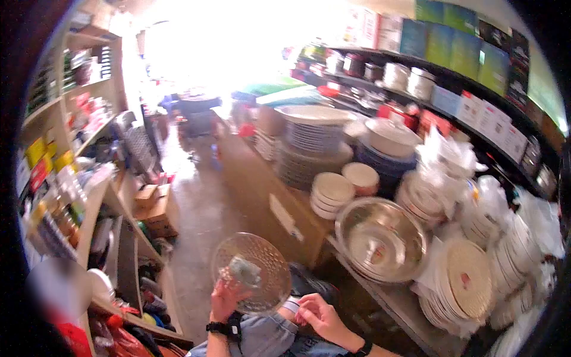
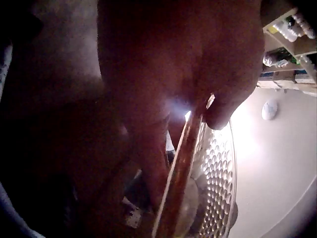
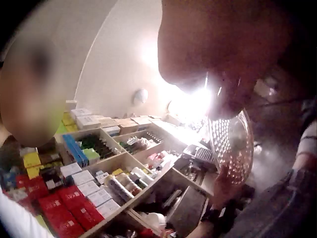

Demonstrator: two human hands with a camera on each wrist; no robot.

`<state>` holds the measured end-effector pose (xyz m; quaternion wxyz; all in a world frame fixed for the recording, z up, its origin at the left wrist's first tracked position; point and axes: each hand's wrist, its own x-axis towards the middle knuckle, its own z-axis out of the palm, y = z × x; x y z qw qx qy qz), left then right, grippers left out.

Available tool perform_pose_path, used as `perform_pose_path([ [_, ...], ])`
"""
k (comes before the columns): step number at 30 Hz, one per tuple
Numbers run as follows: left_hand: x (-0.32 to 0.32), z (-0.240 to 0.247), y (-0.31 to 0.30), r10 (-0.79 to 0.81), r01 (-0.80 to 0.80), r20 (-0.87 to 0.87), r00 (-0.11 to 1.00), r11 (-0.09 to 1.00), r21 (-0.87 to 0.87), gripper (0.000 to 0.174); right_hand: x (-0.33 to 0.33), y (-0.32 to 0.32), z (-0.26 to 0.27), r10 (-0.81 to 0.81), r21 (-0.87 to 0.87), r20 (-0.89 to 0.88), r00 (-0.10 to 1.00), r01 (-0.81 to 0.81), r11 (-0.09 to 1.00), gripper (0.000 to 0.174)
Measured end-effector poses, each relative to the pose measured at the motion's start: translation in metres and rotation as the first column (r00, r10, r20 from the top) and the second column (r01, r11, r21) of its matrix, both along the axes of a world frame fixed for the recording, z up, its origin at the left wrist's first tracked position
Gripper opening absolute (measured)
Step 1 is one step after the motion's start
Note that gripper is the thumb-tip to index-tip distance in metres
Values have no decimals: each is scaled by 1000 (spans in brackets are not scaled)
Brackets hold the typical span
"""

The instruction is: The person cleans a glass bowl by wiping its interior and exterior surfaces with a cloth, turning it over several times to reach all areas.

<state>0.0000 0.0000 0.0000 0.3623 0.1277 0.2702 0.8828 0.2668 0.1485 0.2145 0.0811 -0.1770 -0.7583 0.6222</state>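
Dimpled bowl firmly in left hand, right hand half-open.

A shop or storeroom, with packed shelves, boxed goods and stacked plates.

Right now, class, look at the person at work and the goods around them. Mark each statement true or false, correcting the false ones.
1. The left hand grips the dimpled dish. True.
2. The shiny metal bowl stands beside a stack of pale plates. True.
3. That metal bowl sits on the floor. False: it rests on the table at the right.
4. Both wrists are bare. False: each wears a dark band.
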Motion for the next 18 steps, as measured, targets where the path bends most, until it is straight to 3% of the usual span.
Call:
perform_pose_path([
  [2, 17, 6, 4, -96, 76, 177, 980, 990, 117, 52, -20, 25, -24, -134, -2, -83, 988, 134, 991, 23],
  [3, -83, 23, -18, -48, 38, 62, 997, 988, 150, 52, -123, 17, -45, -158, 43, -219, 963, 171, 984, 22],
  [4, -123, 53, -71, -26, 25, 7, 1000, 998, 50, 51, -175, -11, -63, -207, -142, -262, 943, 174, 974, 22],
  [6, -157, 57, -119, -53, 53, -1, 999, 998, 22, 51, -233, -30, -85, -246, -386, -246, 938, 138, 912, 22],
  [8, -144, 47, -126, -20, 17, 40, 999, 996, 89, 50, -262, -22, -110, -163, -524, -172, 972, 50, 850, 26],
  [11, -142, 44, -136, -32, 25, 35, 999, 982, 188, 46, -317, -29, -159, 97, -807, -143, 985, -173, 565, 40],
  [12, -143, 43, -138, -24, 14, 53, 998, 982, 189, 44, -333, -28, -163, 294, -875, -293, 910, -379, 302, 43],
  [13, -141, 37, -139, -19, 4, 78, 997, 982, 189, 42, -343, -32, -169, 346, -886, -344, 873, -424, 189, 43],
  [15, -149, 32, -136, -28, -2, 113, 993, 966, 260, 37, -367, -42, -180, 341, -901, -314, 886, -391, 189, 43],
  [17, -136, 53, -129, 107, -107, 75, 991, 994, -5, 47, -378, -48, -188, 323, -887, -271, 907, -366, 283, 44],
  [18, -141, 52, -130, 120, -118, 79, 990, 993, -22, 47, -385, -52, -189, 318, -869, -261, 912, -365, 334, 44],
])
